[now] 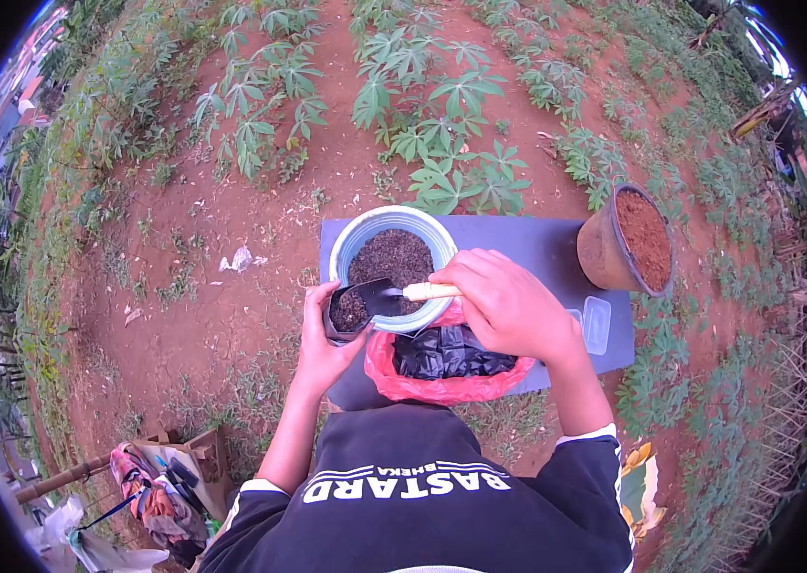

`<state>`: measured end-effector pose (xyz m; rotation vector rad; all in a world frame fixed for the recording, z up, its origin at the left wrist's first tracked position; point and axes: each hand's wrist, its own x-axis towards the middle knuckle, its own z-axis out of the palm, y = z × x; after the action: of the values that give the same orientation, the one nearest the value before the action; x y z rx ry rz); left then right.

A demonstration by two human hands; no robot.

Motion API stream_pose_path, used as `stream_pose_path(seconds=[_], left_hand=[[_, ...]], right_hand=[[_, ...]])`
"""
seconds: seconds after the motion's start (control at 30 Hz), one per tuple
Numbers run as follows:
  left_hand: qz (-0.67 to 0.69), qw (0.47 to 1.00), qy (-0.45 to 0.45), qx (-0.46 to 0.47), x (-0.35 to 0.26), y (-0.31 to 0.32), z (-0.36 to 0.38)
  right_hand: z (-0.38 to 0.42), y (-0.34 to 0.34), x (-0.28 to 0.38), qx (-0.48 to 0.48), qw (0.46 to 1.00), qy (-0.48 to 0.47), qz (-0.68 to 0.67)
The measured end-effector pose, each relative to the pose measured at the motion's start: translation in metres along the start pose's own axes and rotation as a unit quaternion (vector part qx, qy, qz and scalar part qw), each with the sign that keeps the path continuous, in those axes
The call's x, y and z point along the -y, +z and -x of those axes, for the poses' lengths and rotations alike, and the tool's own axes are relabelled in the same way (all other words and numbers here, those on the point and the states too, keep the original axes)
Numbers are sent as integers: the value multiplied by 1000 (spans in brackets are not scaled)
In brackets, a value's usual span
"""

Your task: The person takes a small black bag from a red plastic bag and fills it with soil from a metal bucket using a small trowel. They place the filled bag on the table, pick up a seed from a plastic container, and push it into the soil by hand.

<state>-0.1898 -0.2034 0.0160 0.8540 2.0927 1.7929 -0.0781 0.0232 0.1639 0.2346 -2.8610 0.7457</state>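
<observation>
My left hand (320,334) is wrapped round a small black plant bag (335,325) with dark soil (350,311) in it, held at the near left rim of a pale blue-white pot (339,250). In my right hand (503,298) is a hand trowel (432,290), gripped by its light wooden handle. Its dark blade (381,298) reaches left to the mouth of the plant bag. Loose dark soil (392,256) fills much of the pot. Below my right hand lies a red plastic bag (386,377) with folded black plastic bags (451,353) in it.
A dark table (537,234) carries these things. Toward its right edge stands a brown pot (604,250) of reddish soil, with a clear plastic container (597,325) nearer me. Leafy plants (446,162) grow in rows beyond. Cloths (150,497) hang at lower left.
</observation>
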Motion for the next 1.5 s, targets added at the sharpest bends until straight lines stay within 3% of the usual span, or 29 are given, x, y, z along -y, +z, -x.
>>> stream_pose_path(seconds=[0.13,0.77,0.87,1.07,1.13,1.27,1.33,1.5], left_hand=[[7,1000,0,5,4,1,3],[12,1000,3,-20,-7,21,8],[-14,999,21,-34,-7,24,8],[-27,998,-2,-64,1,25,16],[1,996,-22,-81,3,25,20],[6,995,-34,-94,4,23,26],[6,995,-31,-99,3,23,29],[3,992,-46,-117,3,24,34]], right_hand=[[-5,-2,9,6,997,-30,67],[15,-12,-10,-74,991,-95,60],[22,-13,-26,-95,993,-72,19],[29,43,-100,-130,982,76,-116],[31,76,-126,-75,979,153,-116],[41,153,-166,-41,984,149,-87],[42,172,-170,43,980,175,-81],[42,188,-172,73,983,162,-55]])
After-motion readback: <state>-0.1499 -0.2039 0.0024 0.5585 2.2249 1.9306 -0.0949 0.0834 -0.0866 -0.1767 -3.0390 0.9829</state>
